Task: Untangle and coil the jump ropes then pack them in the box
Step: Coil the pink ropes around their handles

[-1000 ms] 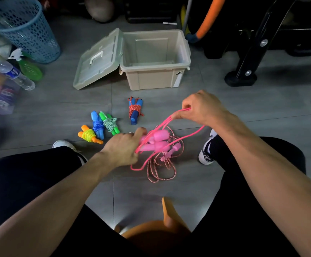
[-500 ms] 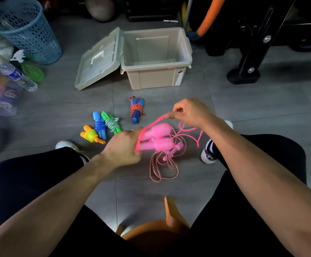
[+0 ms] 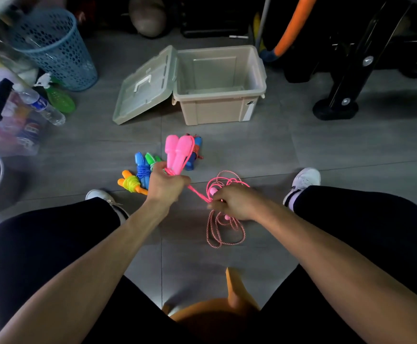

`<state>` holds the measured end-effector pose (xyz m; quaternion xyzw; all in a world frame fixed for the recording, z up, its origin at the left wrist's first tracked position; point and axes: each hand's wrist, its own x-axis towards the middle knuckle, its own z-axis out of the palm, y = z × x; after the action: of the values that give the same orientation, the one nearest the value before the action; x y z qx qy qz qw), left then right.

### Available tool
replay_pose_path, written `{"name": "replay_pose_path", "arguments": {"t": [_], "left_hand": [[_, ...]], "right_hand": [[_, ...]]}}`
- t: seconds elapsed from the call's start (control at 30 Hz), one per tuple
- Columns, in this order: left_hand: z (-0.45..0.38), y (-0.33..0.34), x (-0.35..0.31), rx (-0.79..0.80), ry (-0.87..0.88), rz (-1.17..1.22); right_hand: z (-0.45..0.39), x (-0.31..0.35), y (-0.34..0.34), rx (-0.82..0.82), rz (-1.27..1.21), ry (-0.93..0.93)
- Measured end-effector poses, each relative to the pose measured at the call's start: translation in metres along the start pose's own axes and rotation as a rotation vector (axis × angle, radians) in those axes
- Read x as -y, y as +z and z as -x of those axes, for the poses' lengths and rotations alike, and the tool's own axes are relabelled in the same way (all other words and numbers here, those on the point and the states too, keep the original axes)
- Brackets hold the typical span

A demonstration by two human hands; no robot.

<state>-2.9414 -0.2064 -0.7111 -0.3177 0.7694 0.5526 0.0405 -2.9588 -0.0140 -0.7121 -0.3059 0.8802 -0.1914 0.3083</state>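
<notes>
My left hand (image 3: 166, 186) grips the two pink handles (image 3: 177, 151) of a jump rope, which point up and away from me. Its pink cord (image 3: 197, 193) runs taut to my right hand (image 3: 234, 202), which pinches it low over the floor. Loose pink cord loops (image 3: 227, 181) lie beyond that hand. A second, striped pink rope (image 3: 223, 232) with small pink handles lies loose under and behind it. Several coiled ropes lie on the floor: orange-yellow (image 3: 131, 183), blue (image 3: 141, 167), green (image 3: 150, 158), blue-red (image 3: 195, 152). The beige box (image 3: 217, 110) stands open, lid (image 3: 144, 88) leaning at its left.
A blue mesh basket (image 3: 56, 48), a water bottle (image 3: 42, 105) and a clear bag (image 3: 8, 120) sit at the left. A black exercise machine base (image 3: 335, 108) stands at the right. My white shoes (image 3: 304, 180) rest on the grey tiles; an orange stool (image 3: 217, 311) is under me.
My left hand has turned the pink handles upright and moved up. My right hand has come down and towards me along the cord, to just above the striped rope.
</notes>
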Motion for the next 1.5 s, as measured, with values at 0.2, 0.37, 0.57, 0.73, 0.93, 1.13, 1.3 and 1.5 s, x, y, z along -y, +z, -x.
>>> {"name": "replay_pose_path", "arguments": {"t": [0.2,0.37,0.57,0.73,0.93,1.13,1.3,1.5], "left_hand": [[-0.006,-0.008,0.018,0.028,0.280,-0.586],[0.009,-0.002,0.021,0.171,0.252,-0.896],[0.024,0.011,0.020,0.247,0.233,-1.037],[0.037,0.029,0.016,0.205,0.599,-1.200],[0.043,0.025,0.020,0.342,0.996,-1.228],[0.025,-0.005,0.011,0.435,1.272,-1.009],[0.028,-0.001,0.015,0.366,0.796,-0.482],[0.027,0.017,0.004,0.226,0.381,0.046]], "right_hand": [[0.008,0.028,-0.014,-0.051,0.232,-0.086],[0.021,0.039,-0.041,-0.013,0.166,-0.079],[0.019,0.065,-0.034,0.097,0.173,-0.190],[0.005,0.018,-0.075,-0.113,-0.034,-0.048],[-0.013,-0.019,-0.074,-0.067,-0.072,0.072],[-0.013,-0.046,-0.070,-0.028,-0.371,0.057],[-0.009,-0.067,-0.061,-0.075,-0.375,0.107],[-0.005,-0.053,-0.036,-0.041,-0.413,0.111]]}}
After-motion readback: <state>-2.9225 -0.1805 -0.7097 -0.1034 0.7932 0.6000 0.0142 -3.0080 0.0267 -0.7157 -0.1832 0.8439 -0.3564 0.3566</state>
